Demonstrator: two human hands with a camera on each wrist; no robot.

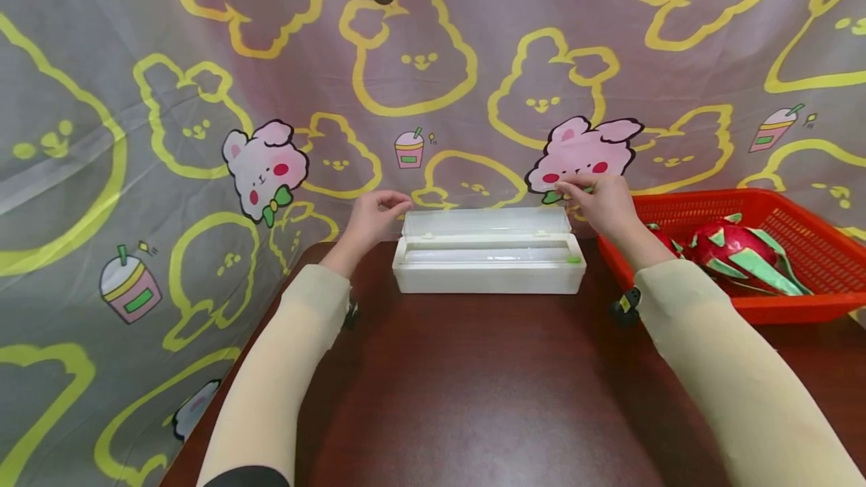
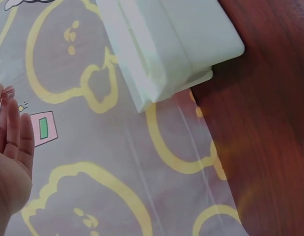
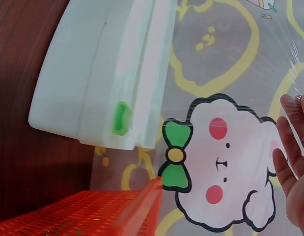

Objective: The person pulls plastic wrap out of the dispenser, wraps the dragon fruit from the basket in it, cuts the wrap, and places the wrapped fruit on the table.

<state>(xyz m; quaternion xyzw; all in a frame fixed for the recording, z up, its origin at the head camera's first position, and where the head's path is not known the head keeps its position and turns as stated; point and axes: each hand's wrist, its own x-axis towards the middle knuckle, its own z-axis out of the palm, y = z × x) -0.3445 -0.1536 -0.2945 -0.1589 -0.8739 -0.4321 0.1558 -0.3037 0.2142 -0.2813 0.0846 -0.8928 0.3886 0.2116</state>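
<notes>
A white cling film dispenser (image 1: 487, 279) sits near the back of the table, its translucent lid (image 1: 487, 222) raised. A green cutter slider (image 3: 121, 118) is at its right end. Clear cling film (image 3: 295, 61) stretches up from it, with creases gathering at the fingertips. My left hand (image 1: 374, 220) pinches one corner of the film above and left of the dispenser. Above and right of it, my right hand (image 1: 604, 205) pinches the other corner between thumb and forefinger, the remaining fingers spread loosely in the right wrist view.
A red plastic basket (image 1: 805, 312) stands right of the dispenser, below my right forearm. Inside are shiny red dragon fruits (image 1: 734, 248) with green scales. A patterned curtain (image 1: 473, 58) hangs right behind the dark wooden table (image 1: 487, 382) and along its left side.
</notes>
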